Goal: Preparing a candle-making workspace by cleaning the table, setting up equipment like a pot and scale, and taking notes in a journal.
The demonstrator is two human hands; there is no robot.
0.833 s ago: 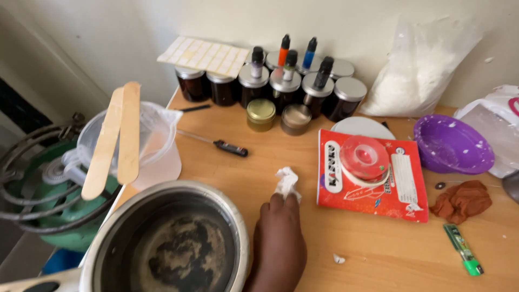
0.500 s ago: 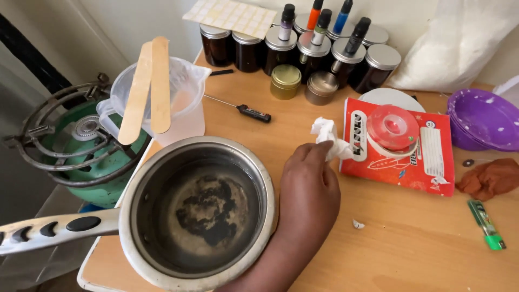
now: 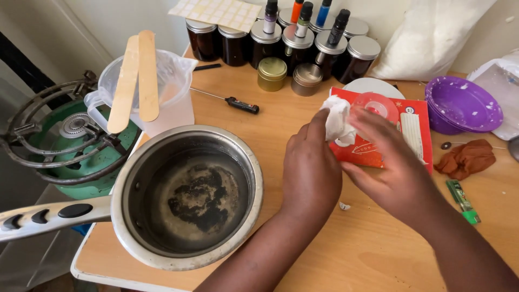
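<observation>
1. My left hand pinches a crumpled white tissue above the red packet, near the desk's far right side.
2. My right hand lies half-curled beside it, fingertips touching the tissue, gripping nothing.
3. The blackened saucepan overhangs the desk's left edge; I judge that an elbow bump could tip it.

Steel saucepan with scorched base at the worktop front-left edge. Plastic jug behind it, two wooden sticks across its rim. Green gas burner off to the left. Dark jars along the wall, thermometer probe in front, purple bowl right.
</observation>
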